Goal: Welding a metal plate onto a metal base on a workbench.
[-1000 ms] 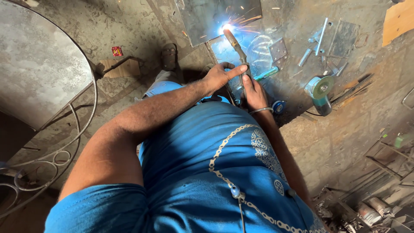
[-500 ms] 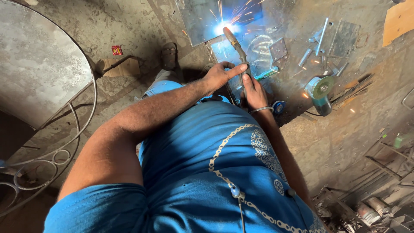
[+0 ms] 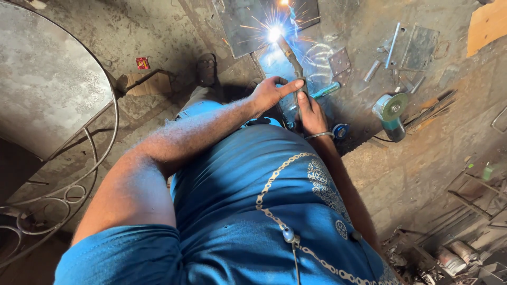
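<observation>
We see a small red packet [image 3: 142,63], roughly square, lying on the concrete floor [image 3: 174,31] near the upper left, just beside the rim of the big round metal tabletop [image 3: 47,79]. At the top right corner an orange-brown board [image 3: 488,24] lies flat; its markings we cannot make out.

Our right hand [image 3: 312,112] has its grip wrapped around the welding torch [image 3: 292,58], which slants up and away to a bright blue-white arc on the flat metal plate [image 3: 240,26] on the floor. Our left hand [image 3: 272,92] rests against the torch from the left, forefinger stretched along it and thumb curled near; whether it truly clamps the torch we cannot tell.

A green angle grinder [image 3: 390,113] lies to the right, near scattered metal offcuts [image 3: 412,47].

Compared with half a second ago, the torch tip and arc sit a little higher up the plate, with sparks now spraying leftward; the hands hold as before.
</observation>
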